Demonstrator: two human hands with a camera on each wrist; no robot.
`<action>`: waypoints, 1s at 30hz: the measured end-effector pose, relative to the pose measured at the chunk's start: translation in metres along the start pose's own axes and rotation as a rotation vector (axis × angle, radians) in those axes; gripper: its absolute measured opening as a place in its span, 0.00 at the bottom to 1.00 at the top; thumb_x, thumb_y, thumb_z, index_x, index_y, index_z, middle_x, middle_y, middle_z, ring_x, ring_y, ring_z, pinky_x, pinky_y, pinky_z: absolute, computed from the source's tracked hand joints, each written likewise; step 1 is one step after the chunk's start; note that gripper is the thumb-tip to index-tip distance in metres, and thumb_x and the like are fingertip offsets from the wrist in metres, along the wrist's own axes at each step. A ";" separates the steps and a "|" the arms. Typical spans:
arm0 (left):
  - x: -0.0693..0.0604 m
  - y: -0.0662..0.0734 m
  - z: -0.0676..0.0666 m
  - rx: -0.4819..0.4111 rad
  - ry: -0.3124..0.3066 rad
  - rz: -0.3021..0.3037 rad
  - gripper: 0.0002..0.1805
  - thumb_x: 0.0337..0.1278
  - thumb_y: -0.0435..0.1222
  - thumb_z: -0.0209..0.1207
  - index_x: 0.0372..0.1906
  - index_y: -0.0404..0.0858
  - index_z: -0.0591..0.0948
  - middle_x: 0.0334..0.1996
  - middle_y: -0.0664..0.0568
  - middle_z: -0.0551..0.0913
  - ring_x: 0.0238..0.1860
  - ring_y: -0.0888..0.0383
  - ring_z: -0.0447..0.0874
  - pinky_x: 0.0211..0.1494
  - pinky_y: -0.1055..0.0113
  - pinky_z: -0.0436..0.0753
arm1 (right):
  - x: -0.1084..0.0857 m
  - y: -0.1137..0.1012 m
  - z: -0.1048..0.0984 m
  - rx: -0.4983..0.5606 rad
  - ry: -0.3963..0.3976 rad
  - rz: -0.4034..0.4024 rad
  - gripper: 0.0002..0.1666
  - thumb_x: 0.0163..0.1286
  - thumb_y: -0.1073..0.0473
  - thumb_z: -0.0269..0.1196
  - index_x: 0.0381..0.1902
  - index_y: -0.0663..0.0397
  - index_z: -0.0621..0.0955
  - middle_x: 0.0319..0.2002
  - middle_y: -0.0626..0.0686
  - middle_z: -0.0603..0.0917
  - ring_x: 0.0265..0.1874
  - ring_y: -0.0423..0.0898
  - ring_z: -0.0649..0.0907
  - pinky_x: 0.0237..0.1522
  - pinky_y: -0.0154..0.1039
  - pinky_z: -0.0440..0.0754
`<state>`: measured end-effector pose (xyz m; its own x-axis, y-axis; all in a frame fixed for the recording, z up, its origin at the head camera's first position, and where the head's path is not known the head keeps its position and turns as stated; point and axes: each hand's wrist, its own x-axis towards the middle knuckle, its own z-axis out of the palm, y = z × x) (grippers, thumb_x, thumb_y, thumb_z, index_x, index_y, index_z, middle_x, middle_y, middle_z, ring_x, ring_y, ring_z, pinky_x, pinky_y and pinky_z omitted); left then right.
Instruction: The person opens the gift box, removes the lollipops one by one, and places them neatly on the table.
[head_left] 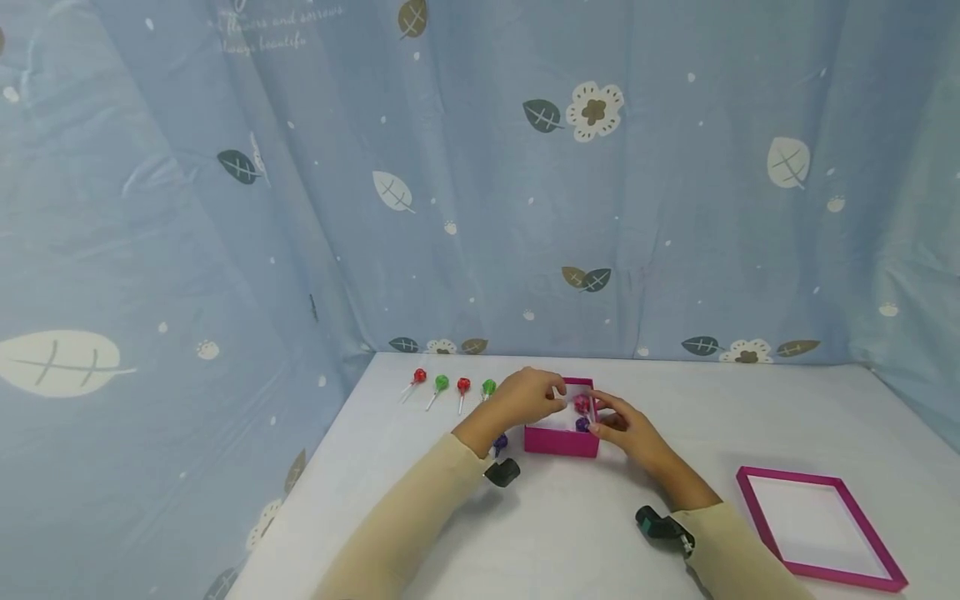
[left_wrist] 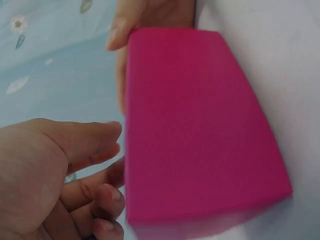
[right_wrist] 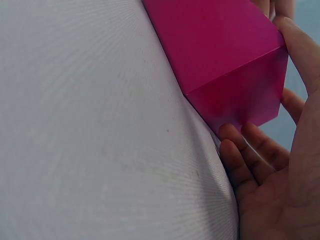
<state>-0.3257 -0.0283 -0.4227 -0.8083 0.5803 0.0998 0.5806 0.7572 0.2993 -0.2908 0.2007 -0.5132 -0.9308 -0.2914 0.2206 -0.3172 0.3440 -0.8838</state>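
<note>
A magenta box (head_left: 561,442) with a white inside stands uncovered on the table. In its right part lie a pink-red lollipop (head_left: 582,404) and a purple lollipop (head_left: 582,425). The left hand (head_left: 527,397) hovers at the box's left part, fingers loosely bent; the left wrist view shows this hand (left_wrist: 65,175) beside the box wall (left_wrist: 200,125), with nothing visible between thumb and fingers. At the right end, the right hand (head_left: 633,432) holds the box, thumb at the near corner. In the right wrist view its fingertips (right_wrist: 230,145) touch the end wall (right_wrist: 240,90).
Red and green lollipops (head_left: 463,385) lie in a row at the back left. Another purple lollipop (head_left: 500,442) is beside the left wrist. A magenta-rimmed lid (head_left: 806,572) with a white inside lies at the front right. A blue patterned curtain (head_left: 480,208) hangs behind the table.
</note>
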 end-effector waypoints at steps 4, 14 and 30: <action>0.010 0.009 0.011 0.027 -0.047 -0.009 0.12 0.61 0.46 0.64 0.47 0.48 0.85 0.31 0.64 0.83 0.32 0.68 0.78 0.34 0.71 0.77 | 0.000 0.001 0.000 -0.005 -0.005 -0.005 0.35 0.70 0.54 0.63 0.72 0.46 0.66 0.58 0.62 0.71 0.46 0.54 0.80 0.46 0.46 0.77; 0.022 0.022 0.032 0.101 -0.182 -0.011 0.10 0.60 0.47 0.65 0.46 0.54 0.86 0.39 0.68 0.83 0.42 0.66 0.81 0.45 0.66 0.79 | 0.001 0.006 0.000 0.038 -0.010 -0.054 0.35 0.69 0.57 0.64 0.72 0.49 0.67 0.56 0.62 0.72 0.43 0.53 0.81 0.44 0.42 0.79; 0.035 0.022 0.040 0.048 -0.210 -0.035 0.09 0.53 0.45 0.70 0.40 0.53 0.85 0.34 0.66 0.82 0.38 0.67 0.79 0.44 0.69 0.78 | -0.010 -0.036 -0.005 0.033 -0.036 -0.051 0.36 0.69 0.62 0.63 0.70 0.64 0.64 0.57 0.69 0.71 0.45 0.58 0.80 0.44 0.41 0.78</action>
<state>-0.3368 0.0205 -0.4501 -0.7929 0.5992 -0.1110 0.5603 0.7885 0.2535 -0.2709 0.1952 -0.4815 -0.9061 -0.3401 0.2516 -0.3578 0.2984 -0.8849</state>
